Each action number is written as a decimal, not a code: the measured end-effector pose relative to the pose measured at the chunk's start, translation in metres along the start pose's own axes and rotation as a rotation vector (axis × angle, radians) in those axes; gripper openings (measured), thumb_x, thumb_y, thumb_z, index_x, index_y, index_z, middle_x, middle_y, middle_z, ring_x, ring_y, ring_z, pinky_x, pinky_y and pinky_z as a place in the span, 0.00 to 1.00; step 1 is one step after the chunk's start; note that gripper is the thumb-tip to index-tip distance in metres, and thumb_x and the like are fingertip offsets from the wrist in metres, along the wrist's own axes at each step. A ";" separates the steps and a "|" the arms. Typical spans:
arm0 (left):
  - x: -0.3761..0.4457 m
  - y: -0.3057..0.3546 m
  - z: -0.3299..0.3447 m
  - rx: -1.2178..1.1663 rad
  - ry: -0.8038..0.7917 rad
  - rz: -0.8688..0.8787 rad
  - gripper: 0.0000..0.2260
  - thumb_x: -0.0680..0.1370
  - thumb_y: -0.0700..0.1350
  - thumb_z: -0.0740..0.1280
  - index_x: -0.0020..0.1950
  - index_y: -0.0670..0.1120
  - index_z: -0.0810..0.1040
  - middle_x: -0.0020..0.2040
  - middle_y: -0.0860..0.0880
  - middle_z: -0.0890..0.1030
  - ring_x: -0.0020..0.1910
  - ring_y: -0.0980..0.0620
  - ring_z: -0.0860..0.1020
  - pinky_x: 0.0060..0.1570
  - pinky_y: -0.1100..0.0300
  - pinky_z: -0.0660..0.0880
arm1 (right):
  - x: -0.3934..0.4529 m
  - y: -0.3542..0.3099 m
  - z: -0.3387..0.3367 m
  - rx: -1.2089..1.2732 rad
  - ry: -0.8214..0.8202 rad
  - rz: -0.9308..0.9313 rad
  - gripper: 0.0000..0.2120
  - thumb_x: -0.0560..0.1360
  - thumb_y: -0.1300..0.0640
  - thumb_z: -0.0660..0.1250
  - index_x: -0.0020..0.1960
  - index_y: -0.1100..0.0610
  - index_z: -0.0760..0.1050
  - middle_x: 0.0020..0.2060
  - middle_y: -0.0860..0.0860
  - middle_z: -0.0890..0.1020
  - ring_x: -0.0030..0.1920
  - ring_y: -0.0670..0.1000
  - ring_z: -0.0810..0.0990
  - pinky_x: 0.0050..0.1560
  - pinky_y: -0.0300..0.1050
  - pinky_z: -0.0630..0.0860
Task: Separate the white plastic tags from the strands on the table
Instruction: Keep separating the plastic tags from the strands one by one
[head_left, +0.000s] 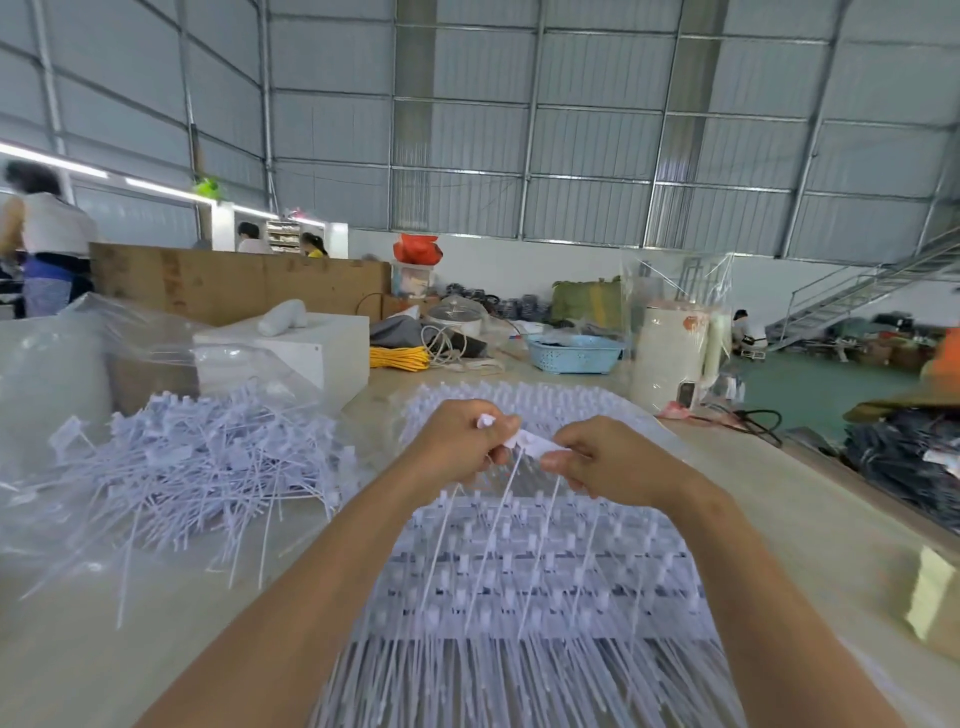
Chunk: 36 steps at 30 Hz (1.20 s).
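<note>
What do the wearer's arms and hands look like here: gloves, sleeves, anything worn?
Two bare hands, left hand and right hand, with no gloves. Both forearms are uncovered right down to the bottom edge of the frame, so no sleeve shows. No watch, ring, bracelet or tape is visible on either wrist or on the fingers. The fingernails look short and unpainted.

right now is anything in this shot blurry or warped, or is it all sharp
Head view: wide-angle bending curves the roof beams and table edge; the left hand, right hand and the tag they pinch are slightly soft; the stack at far right is smeared; light is even and soft.
</note>
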<state>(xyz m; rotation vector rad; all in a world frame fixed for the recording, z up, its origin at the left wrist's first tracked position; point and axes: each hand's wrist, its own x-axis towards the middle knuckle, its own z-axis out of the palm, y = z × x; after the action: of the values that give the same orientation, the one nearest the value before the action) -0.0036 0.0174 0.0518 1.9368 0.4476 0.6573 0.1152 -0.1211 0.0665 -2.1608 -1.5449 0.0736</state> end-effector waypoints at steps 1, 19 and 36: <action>0.000 -0.001 0.002 0.010 0.021 0.013 0.15 0.79 0.51 0.65 0.34 0.45 0.76 0.24 0.52 0.75 0.20 0.58 0.66 0.19 0.69 0.61 | 0.001 0.001 0.000 -0.001 0.017 -0.007 0.14 0.78 0.54 0.64 0.35 0.59 0.73 0.29 0.51 0.74 0.31 0.51 0.73 0.36 0.46 0.71; -0.009 0.009 0.028 -0.157 0.022 -0.086 0.15 0.78 0.48 0.67 0.35 0.40 0.73 0.20 0.49 0.71 0.16 0.56 0.63 0.18 0.70 0.57 | -0.011 -0.002 -0.010 0.178 -0.036 -0.032 0.16 0.77 0.57 0.66 0.31 0.55 0.70 0.25 0.47 0.77 0.23 0.45 0.71 0.28 0.39 0.70; -0.016 0.019 0.019 -0.080 -0.048 -0.150 0.15 0.77 0.48 0.68 0.34 0.41 0.75 0.20 0.48 0.75 0.17 0.54 0.72 0.19 0.68 0.66 | -0.015 -0.011 -0.013 0.243 -0.100 -0.048 0.11 0.76 0.56 0.66 0.36 0.59 0.74 0.27 0.52 0.77 0.24 0.48 0.70 0.28 0.38 0.68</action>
<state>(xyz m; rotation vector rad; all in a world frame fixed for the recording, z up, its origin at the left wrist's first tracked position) -0.0037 -0.0126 0.0581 1.8199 0.5227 0.5229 0.1047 -0.1364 0.0793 -1.9547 -1.5543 0.3401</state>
